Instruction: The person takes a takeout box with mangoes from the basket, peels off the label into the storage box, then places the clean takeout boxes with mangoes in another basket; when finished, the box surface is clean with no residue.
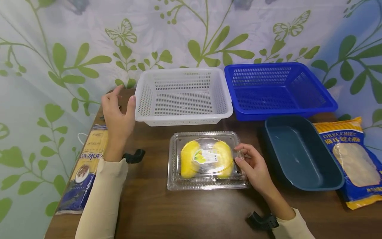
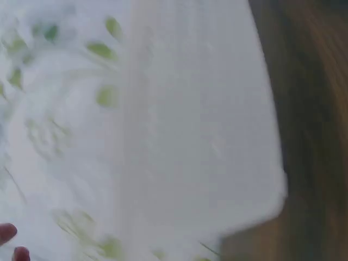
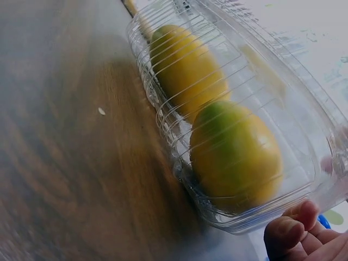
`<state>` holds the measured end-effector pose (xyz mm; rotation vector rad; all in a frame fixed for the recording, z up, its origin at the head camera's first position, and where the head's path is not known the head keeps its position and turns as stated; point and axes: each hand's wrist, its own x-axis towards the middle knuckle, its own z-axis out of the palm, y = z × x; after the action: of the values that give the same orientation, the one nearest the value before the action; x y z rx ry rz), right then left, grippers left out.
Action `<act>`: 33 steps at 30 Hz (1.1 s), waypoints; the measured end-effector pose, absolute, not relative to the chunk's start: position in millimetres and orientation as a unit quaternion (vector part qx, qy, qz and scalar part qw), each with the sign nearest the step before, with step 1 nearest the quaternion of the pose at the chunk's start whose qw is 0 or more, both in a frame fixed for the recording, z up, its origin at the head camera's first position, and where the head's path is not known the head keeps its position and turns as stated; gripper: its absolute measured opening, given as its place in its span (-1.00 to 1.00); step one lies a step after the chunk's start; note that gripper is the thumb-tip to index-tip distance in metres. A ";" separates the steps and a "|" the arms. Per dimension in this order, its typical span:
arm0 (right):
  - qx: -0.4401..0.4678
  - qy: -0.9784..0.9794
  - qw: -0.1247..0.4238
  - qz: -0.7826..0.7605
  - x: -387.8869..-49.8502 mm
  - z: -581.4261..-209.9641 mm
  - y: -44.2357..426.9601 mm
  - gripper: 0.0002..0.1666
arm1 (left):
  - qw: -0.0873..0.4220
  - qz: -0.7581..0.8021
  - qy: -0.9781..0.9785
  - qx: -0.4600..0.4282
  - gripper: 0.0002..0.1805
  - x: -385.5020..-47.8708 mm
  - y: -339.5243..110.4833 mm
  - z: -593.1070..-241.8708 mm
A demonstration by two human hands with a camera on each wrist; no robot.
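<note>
A clear plastic box (image 1: 206,183) with its lid on sits in the middle of the wooden table (image 1: 167,212), directly in front of you. Two yellow fruits (image 3: 236,160) lie side by side inside, tinged green where the right wrist view shows them from the side. A label (image 1: 206,156) with a yellow fruit picture is on the lid.

Your right hand (image 1: 253,166) pinches the box's right edge between thumb and fingers. Your left hand (image 1: 119,113) is raised, holding nothing, its thumb and fingers spread apart. It is beside the left end of a white basket (image 1: 183,120); you cannot tell from these views whether the thumb touches the rim.

The white basket stands just behind the box, with a blue basket (image 1: 283,114) beside it on the right. In front of the blue one is a dark teal tub (image 1: 298,149), to the right of your right hand. A blue-and-yellow bag of orecchiette (image 1: 355,162) lies along the tub's right side. At the table's left edge, beside your left forearm, is a long packet of pasta (image 1: 83,172). Behind everything hangs a pale, leaf-patterned curtain (image 1: 179,39).
</note>
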<state>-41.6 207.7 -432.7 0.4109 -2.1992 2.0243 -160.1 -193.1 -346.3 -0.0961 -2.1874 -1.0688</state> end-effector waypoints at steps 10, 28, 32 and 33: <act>0.135 -0.746 0.086 0.646 -42.2 -432.5 202.0 -0.66 | 0.279 -0.355 -0.872 -0.190 -0.46 -93.9 -154.3 -358.3; 0.122 -0.763 0.081 0.629 -41.9 -432.2 205.9 -0.66 | 0.040 -0.419 -0.887 -0.192 -0.22 -36.9 -143.2 -416.1; 0.127 -0.763 0.085 0.628 -40.8 -431.9 206.7 -0.66 | 0.032 -0.449 -0.871 -0.196 -0.24 -36.9 -139.6 -417.2; 0.128 -0.764 0.086 0.627 -40.5 -431.9 207.0 -0.66 | 0.030 -0.458 -0.866 -0.198 -0.25 -37.0 -138.9 -418.2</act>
<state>-40.5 207.0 -431.9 0.3822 -2.2762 1.8691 -37.0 -138.9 -418.2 -0.6096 -2.6698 -1.4119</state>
